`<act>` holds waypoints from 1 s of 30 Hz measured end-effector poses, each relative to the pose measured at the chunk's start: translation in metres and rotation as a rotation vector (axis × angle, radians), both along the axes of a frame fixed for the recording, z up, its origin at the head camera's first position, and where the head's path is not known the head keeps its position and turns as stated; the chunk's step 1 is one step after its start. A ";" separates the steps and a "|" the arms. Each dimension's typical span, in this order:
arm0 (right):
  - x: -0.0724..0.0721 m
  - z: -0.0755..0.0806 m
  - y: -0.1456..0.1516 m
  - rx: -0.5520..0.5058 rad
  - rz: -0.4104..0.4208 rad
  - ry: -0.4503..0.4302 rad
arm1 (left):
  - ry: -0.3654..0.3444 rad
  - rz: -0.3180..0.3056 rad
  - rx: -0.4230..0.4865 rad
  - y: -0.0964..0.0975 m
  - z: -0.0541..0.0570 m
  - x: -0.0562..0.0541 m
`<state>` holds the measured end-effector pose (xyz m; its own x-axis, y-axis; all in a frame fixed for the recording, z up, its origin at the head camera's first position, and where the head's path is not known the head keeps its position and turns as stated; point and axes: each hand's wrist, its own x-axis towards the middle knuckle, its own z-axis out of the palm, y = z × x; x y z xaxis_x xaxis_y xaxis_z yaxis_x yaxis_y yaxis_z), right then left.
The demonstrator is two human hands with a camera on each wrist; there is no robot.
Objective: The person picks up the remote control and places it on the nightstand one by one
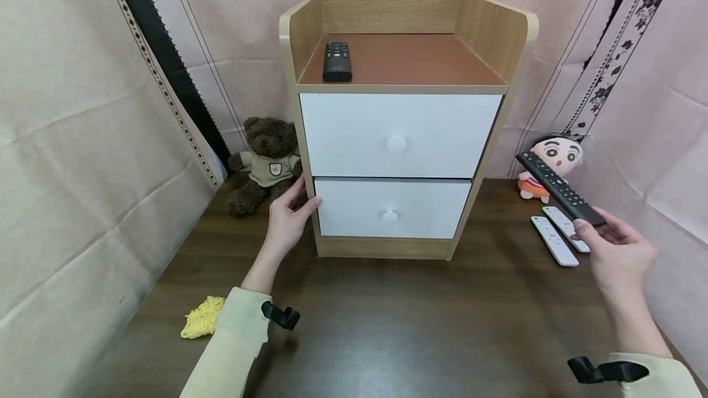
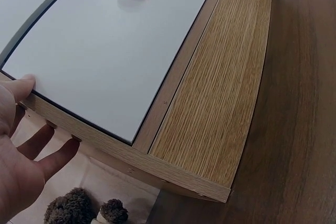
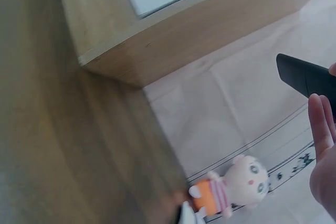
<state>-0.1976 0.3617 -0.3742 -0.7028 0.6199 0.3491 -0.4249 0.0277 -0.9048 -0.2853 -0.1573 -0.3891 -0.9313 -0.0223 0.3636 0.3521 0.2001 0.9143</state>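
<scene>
A small wooden cabinet (image 1: 381, 248) with two white drawers stands in the middle of the head view, both drawers pushed in. My left hand (image 1: 291, 217) holds its left side edge beside the lower drawer (image 1: 354, 207); in the left wrist view the thumb (image 2: 23, 85) lies on the front and the fingers reach along the side. On the right, my right hand (image 1: 625, 257) grips a black remote control (image 1: 558, 186) by its near end, raised and tilted with the buttons showing. Another black remote (image 1: 337, 61) lies at the left of the cabinet's brown top.
Two white remotes (image 1: 555, 241) lie side by side below the raised remote. Behind them sits a doll (image 1: 558, 155) in orange. A brown teddy bear (image 1: 271, 140) leans left of the cabinet, and a yellow cloth (image 1: 203, 317) lies near the left forearm. Pale curtains (image 1: 83, 140) surround the table.
</scene>
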 end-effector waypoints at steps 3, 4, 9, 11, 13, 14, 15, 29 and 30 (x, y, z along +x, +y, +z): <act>0.003 0.011 -0.002 -0.076 0.047 0.117 | -0.013 0.006 -0.005 0.000 0.001 -0.001; 0.004 0.014 -0.004 -0.092 0.058 0.150 | -0.013 0.006 -0.005 0.000 0.001 0.000; 0.011 0.029 -0.014 -0.135 0.075 0.260 | 0.025 -0.006 0.000 -0.003 -0.001 0.002; 0.014 0.033 -0.020 -0.134 0.077 0.294 | 0.044 -0.002 -0.005 -0.005 -0.002 0.004; 0.015 0.037 -0.027 -0.137 0.104 0.377 | 0.057 0.005 -0.012 -0.007 -0.004 0.006; 0.016 0.039 -0.031 -0.152 0.128 0.425 | 0.064 0.010 -0.018 -0.007 -0.005 0.006; 0.017 0.042 -0.034 -0.153 0.146 0.470 | 0.070 0.014 -0.025 -0.008 -0.006 0.007; 0.034 0.081 -0.059 -0.283 0.381 0.776 | 0.039 0.006 -0.032 0.005 0.018 0.024; 0.036 0.084 -0.062 -0.280 0.386 0.779 | 0.035 0.001 -0.032 0.007 0.023 0.027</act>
<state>-0.1615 0.3000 -0.2905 -0.5077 0.5242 0.6837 -0.8525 -0.4206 -0.3105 -0.2581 -0.1502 -0.3666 -0.9180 -0.0113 0.3964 0.3835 0.2291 0.8947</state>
